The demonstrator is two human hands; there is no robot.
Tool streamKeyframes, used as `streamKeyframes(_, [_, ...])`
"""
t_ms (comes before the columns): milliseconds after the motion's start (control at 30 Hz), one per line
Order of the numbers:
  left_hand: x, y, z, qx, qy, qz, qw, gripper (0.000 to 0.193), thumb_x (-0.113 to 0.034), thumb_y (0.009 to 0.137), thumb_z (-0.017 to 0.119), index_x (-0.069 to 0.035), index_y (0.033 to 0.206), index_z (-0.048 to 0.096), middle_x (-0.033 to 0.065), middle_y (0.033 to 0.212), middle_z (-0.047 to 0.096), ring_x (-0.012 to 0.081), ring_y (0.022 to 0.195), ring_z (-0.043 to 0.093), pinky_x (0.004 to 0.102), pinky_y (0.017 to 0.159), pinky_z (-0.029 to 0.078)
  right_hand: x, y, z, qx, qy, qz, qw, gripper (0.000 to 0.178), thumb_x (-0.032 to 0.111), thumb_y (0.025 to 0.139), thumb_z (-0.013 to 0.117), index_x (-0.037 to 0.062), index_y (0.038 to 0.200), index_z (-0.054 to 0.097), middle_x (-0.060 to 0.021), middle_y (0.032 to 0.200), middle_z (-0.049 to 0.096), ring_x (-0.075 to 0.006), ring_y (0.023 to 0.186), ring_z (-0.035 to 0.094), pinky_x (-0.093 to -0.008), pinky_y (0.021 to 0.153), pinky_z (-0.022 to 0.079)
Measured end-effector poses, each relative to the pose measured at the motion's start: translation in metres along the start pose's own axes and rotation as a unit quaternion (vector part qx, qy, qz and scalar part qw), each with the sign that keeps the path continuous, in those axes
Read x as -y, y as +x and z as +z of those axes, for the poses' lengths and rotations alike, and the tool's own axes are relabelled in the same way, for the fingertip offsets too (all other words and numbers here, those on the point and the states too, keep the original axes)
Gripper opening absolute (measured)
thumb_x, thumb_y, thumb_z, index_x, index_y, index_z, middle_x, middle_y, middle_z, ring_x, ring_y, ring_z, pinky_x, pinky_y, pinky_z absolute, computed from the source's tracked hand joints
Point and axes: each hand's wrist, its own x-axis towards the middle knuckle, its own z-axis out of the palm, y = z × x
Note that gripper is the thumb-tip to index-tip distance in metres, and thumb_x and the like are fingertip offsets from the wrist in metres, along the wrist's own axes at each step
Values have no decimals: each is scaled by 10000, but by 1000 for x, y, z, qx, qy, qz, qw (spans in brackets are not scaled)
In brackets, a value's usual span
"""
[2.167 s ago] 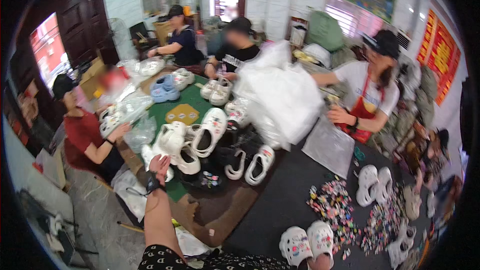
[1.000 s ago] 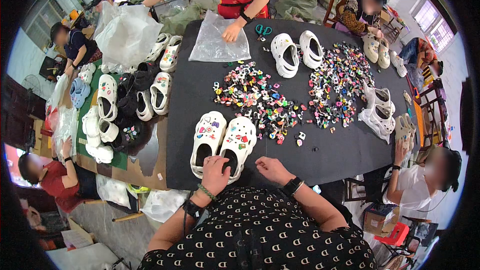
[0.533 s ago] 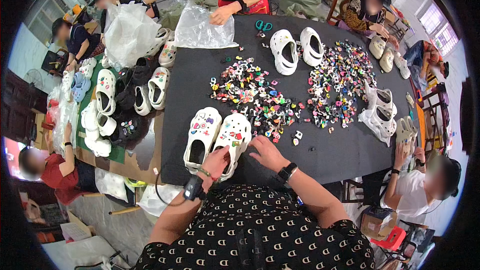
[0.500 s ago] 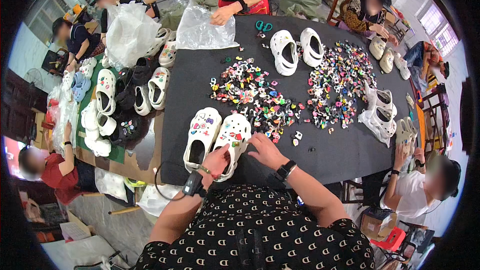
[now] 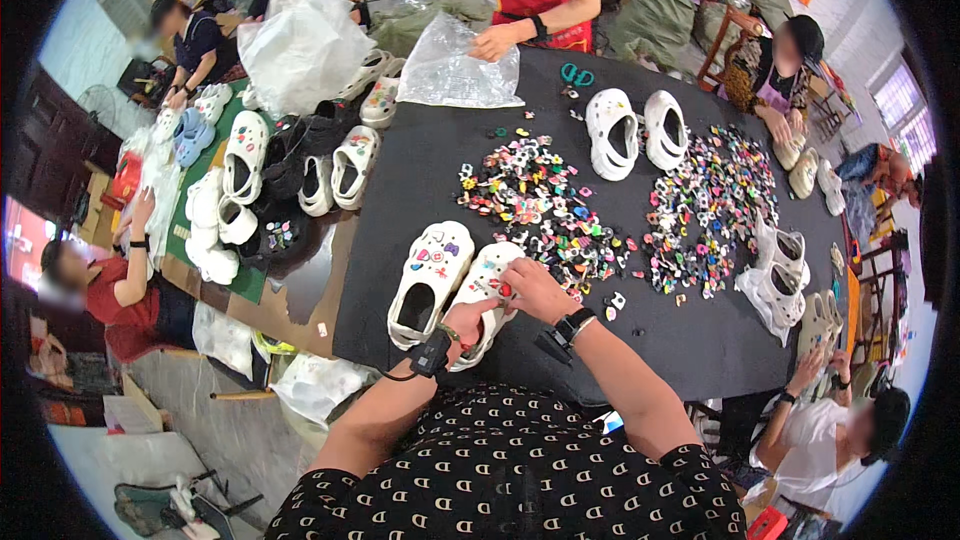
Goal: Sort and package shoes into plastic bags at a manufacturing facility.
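Observation:
A pair of white clogs stands near the table's front edge, toes pointing away from me. The left clog (image 5: 432,270) carries several colourful charms on its upper. My left hand (image 5: 468,324) grips the right clog (image 5: 488,275) at its foot opening, some of its fingers hidden inside. My right hand (image 5: 538,292) is closed over the right side of that clog's upper, its thumb and fingertips around a red shoe charm (image 5: 506,290). The fingers partly cover this charm.
Loose charms lie in a middle pile (image 5: 530,190) and a right pile (image 5: 710,205). Beyond stand two white clogs (image 5: 612,135). More clogs (image 5: 245,155) crowd the left table. Across the table, a person in a red apron (image 5: 545,0) holds a clear plastic bag (image 5: 460,65). Other people sit around.
My right hand has moved from beside the right clog onto its upper, its fingers closing at the charm. My left hand stays at the opening. The whole view has shifted.

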Motion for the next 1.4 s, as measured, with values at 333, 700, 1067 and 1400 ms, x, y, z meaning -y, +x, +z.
streamKeyframes(333, [4,2,-16,102,-24,-98,990,273,-91,918,522,24,1165,536,96,1076,623,189,914,621,293,799,496,3,-11,-1,3,56,-2,998,297,159,622,729,45,857,587,-114,821,546,-307,841,542,-388,746,455])
streamKeyframes(700, [15,9,-7,64,-70,-101,990,342,-135,949,455,-12,1268,465,116,1202,569,233,1066,575,363,913,466,-7,-48,11,-134,200,245,939,171,133,804,655,0,910,634,-124,830,638,-224,736,617,-317,660,478])
streamKeyframes(1067, [19,4,2,49,-47,-57,996,343,-161,943,481,-26,1259,472,117,1163,590,239,1005,606,370,857,490,5,-80,23,-101,468,327,815,171,120,903,532,11,1031,560,-92,742,634,-128,610,597,-263,572,473])
streamKeyframes(1400, [25,8,-10,73,-60,-71,993,355,-185,941,484,-43,1266,472,115,1180,574,245,1058,571,386,905,453,48,-87,29,-71,25,173,982,319,78,834,505,83,1150,551,-167,811,605,-342,781,605,-432,688,493])
